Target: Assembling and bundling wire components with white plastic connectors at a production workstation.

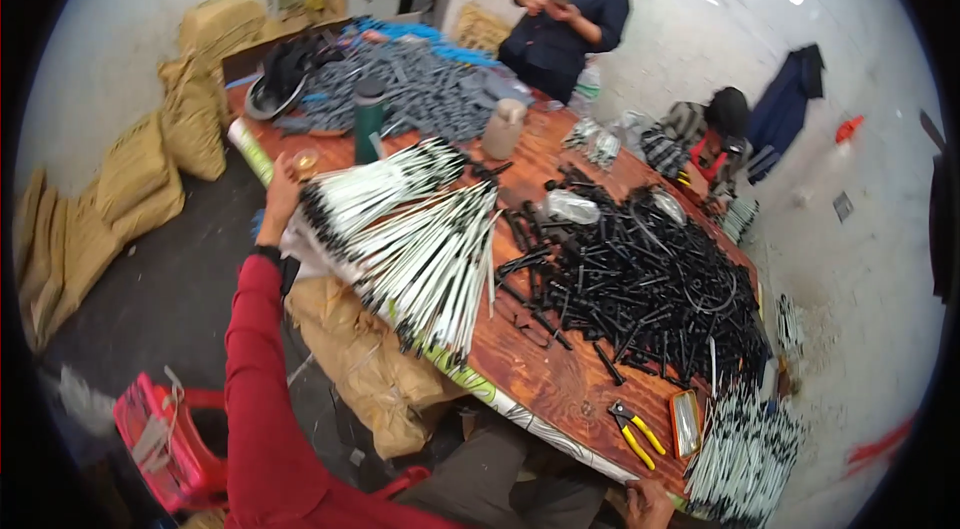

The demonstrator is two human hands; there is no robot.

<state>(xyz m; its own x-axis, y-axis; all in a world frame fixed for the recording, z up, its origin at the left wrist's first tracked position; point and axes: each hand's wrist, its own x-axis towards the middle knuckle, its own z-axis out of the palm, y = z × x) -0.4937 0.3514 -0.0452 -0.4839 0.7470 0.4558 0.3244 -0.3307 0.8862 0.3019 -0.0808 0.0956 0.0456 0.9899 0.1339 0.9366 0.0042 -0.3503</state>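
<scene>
My left hand (pixel 283 191) reaches to the table's far left edge, its fingers closed at the side of a small clear cup (pixel 305 163) with amber contents. Two fanned bundles of thin white rods with black ends, an upper bundle (pixel 385 184) and a lower bundle (pixel 435 274), lie to the right of that hand. At the near right edge of the table is my right hand (pixel 650 506), low in view; its fingers are bent and partly hidden. Wire-stripper-like pliers with yellow handles (pixel 638 432) lie just beyond it, beside an orange-rimmed rectangular box (pixel 686 424).
A large heap of black plastic parts (pixel 650 289) covers the table's right half; grey parts (pixel 420 79) fill the far end. A green flask (pixel 369 119) and a pale jug (pixel 504 129) stand between. Another person (pixel 570 9) stands beyond, holding a phone. Left are brown sacks (pixel 135 164) and a red stool (pixel 170 439).
</scene>
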